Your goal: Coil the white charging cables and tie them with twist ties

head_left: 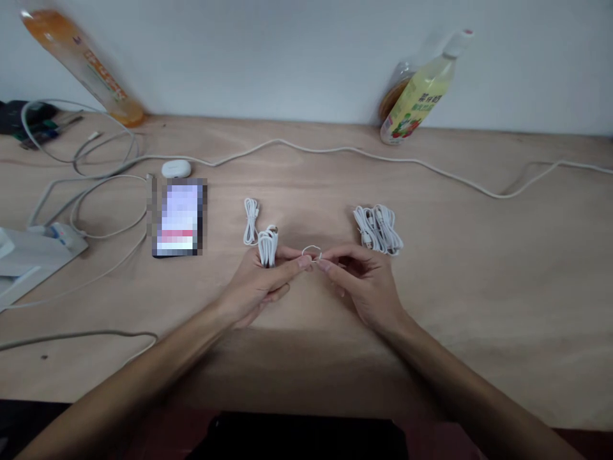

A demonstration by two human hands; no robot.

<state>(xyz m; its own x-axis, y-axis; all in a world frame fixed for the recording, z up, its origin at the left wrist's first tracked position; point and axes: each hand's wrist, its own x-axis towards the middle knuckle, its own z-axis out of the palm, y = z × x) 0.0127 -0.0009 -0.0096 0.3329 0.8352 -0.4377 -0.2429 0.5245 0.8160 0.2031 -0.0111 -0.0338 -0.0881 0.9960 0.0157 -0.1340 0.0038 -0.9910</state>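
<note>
A folded bundle of white cable [268, 246] is held in my left hand [253, 285], its loops standing up between thumb and fingers. Between my hands is a thin white twist tie [311, 248], bent into a small loop. Left thumb and fingertips pinch one end of it, while my right hand [368, 281] pinches the other with thumb and forefinger. Just beyond the left hand lies another coiled white cable [250, 221] on the table. Several bundled white cables [378, 229] lie together past the right hand.
A phone [179, 217] with a lit screen and a white earbud case [176, 168] lie to the left. A long white cord [330, 151] crosses the table [488, 281]. Bottles stand against the wall: an orange one [90, 70] and a yellow one [421, 96]. A white box-like object [29, 262] is far left.
</note>
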